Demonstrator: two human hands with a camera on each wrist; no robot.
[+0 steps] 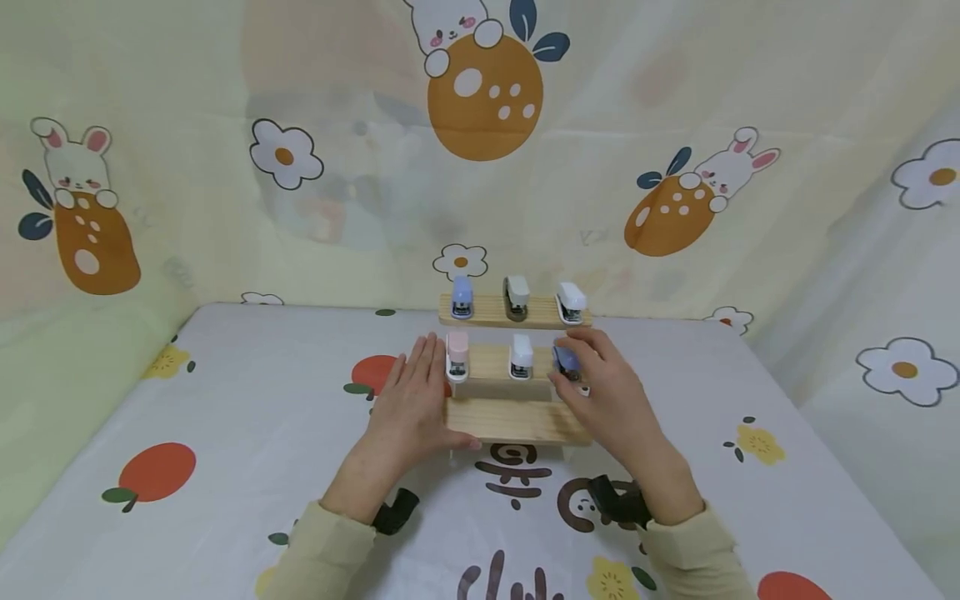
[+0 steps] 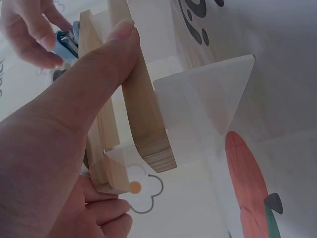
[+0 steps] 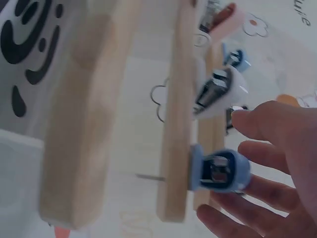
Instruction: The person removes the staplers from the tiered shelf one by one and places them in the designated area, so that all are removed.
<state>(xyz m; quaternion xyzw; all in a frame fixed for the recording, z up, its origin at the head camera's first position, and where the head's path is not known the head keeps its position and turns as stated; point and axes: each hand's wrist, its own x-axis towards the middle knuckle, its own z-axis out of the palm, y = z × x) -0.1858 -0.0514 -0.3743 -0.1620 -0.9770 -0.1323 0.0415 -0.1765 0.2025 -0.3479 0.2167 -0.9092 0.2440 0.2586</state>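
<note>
A tiered wooden rack [image 1: 517,422] with translucent side supports carries small staplers. My left hand [image 1: 411,408] lies along its left end with straight fingers. The left thumb [image 2: 111,54] rests on the lowest plank. Around the dark blue stapler [image 1: 567,362], at the middle plank's right end, is my right hand [image 1: 618,404]. Its fingers pass close behind that stapler in the right wrist view, while the thumb [image 3: 252,121] stays apart. The stapler sits upright on the plank. A white stapler [image 1: 521,357] and a pink stapler [image 1: 457,354] share that plank.
On the top plank [image 1: 487,321] stand a light blue stapler [image 1: 462,297], a grey-green stapler [image 1: 516,296] and another white stapler [image 1: 572,302]. A printed cloth [image 1: 247,400] covers the table, and a patterned curtain [image 1: 360,208] hangs close behind the rack.
</note>
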